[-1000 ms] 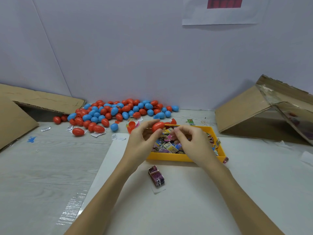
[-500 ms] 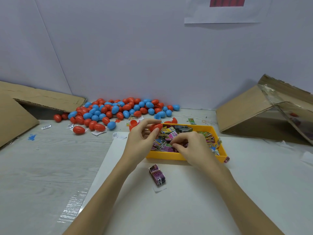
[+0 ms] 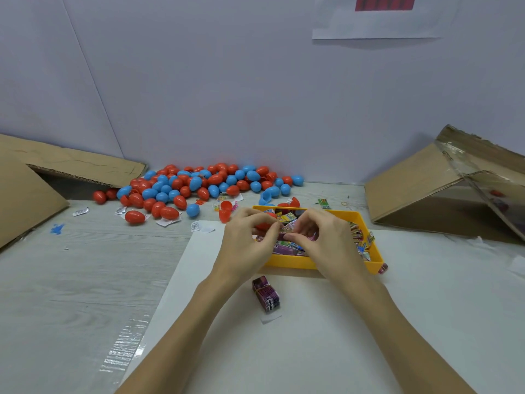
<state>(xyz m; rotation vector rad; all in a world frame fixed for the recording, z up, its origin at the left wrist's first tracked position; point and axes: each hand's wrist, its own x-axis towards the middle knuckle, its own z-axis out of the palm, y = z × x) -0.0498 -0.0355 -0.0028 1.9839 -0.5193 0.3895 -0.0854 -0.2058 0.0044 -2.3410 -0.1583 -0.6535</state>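
Fingers point(image 3: 255, 216) of the left hand point(image 3: 250, 245) are curled, and its thumb and forefinger pinch one end of a small packet point(image 3: 288, 231). The right hand point(image 3: 326, 245) has its fingers point(image 3: 309, 220) bent too and pinches the other end, so the two hands meet just above the tray point(image 3: 295, 263). The packet is thin and flat, with pink and purple print, and most of it is hidden between the fingertips. A red egg point(image 3: 262, 225) sits inside the curl of the left hand. Only a small part of it shows, so I cannot tell if it is whole or a half.

The tray is yellow plastic, shallow and rectangular. It holds many packets point(image 3: 359, 240), glossy and colourful, lying in disorder. It stands on the far edge of a smooth white sheet point(image 3: 312, 336). A purple bundle point(image 3: 266, 293) lies on the sheet, near the left wrist.

Behind the tray, smooth plastic eggs point(image 3: 199, 183), red and blue, lie in a loose pile on the grey wood-pattern table point(image 3: 71, 280). Open red halves point(image 3: 225, 211) stand just left of the tray. Two brown cardboard boxes point(image 3: 420, 189) lie tipped on their sides, one at each side of the table.
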